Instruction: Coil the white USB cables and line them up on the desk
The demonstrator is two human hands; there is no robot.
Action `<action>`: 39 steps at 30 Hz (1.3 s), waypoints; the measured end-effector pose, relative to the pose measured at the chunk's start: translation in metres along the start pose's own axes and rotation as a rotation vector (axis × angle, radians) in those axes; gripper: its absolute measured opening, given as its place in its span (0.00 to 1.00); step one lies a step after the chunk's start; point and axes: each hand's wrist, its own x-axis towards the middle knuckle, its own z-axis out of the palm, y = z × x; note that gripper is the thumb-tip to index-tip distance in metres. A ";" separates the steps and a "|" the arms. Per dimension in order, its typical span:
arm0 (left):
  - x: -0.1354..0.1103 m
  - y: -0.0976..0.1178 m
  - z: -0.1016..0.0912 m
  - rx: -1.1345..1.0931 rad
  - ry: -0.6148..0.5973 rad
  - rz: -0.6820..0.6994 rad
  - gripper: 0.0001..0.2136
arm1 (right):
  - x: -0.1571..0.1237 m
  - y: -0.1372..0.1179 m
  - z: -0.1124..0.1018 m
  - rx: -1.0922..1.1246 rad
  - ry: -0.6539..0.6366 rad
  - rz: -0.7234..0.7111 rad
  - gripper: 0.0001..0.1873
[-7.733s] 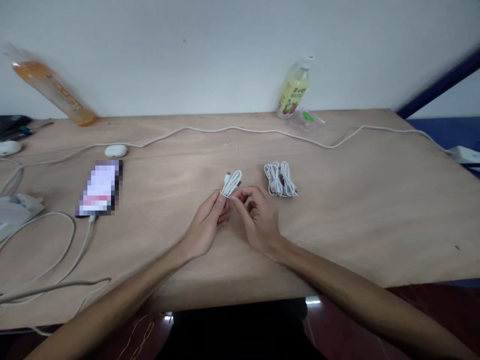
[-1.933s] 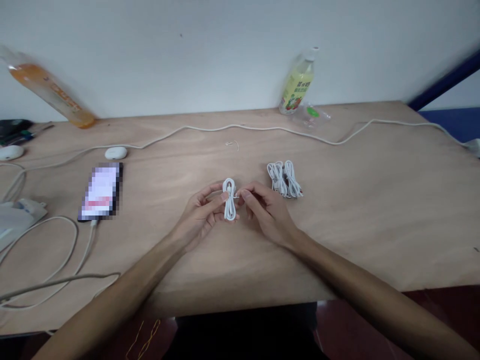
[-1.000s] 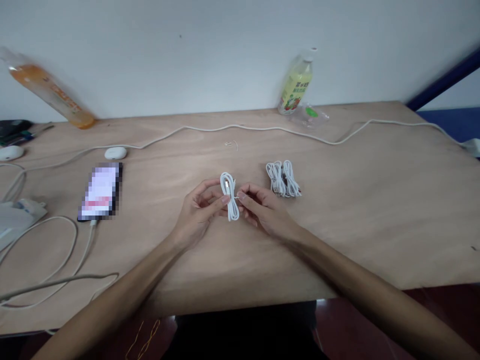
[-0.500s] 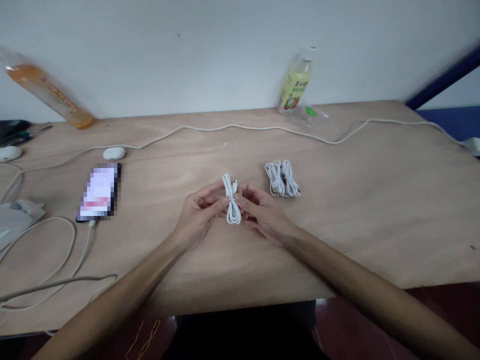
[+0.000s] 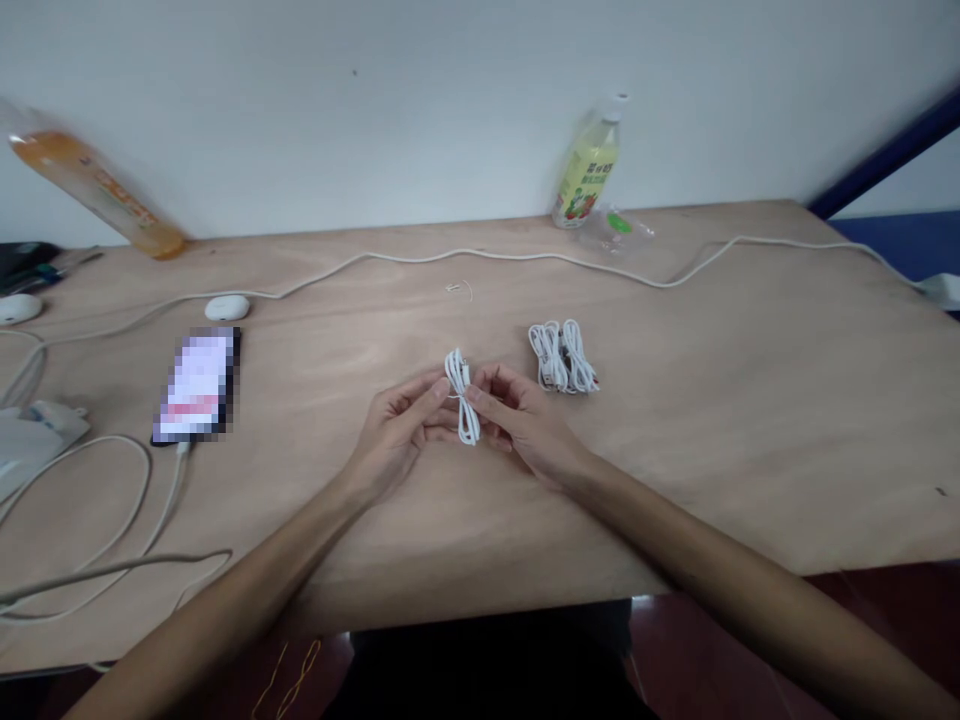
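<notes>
Two hands [image 5: 401, 425] [image 5: 525, 420], three white cable bundles [image 5: 468, 428] [image 5: 545, 357] [image 5: 577, 357], two bottles [image 5: 97, 185] [image 5: 585, 170], one phone [image 5: 196, 385].

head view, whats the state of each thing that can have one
coiled cable: folded in a bundle, pinched at its middle by left hand and right hand
spare cable bundles: coiled, lying on table
phone: screen lit, cable plugged in
yellow bottle: upright, capped
orange bottle: tilted

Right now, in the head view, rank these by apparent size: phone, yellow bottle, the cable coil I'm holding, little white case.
1. phone, largest
2. yellow bottle, close behind; it stands farther back, so this gap is unsure
3. cable coil
4. white case, smallest
</notes>
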 end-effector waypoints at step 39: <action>-0.004 0.001 -0.005 0.149 -0.008 0.138 0.31 | -0.002 -0.012 -0.006 -0.143 -0.062 -0.298 0.16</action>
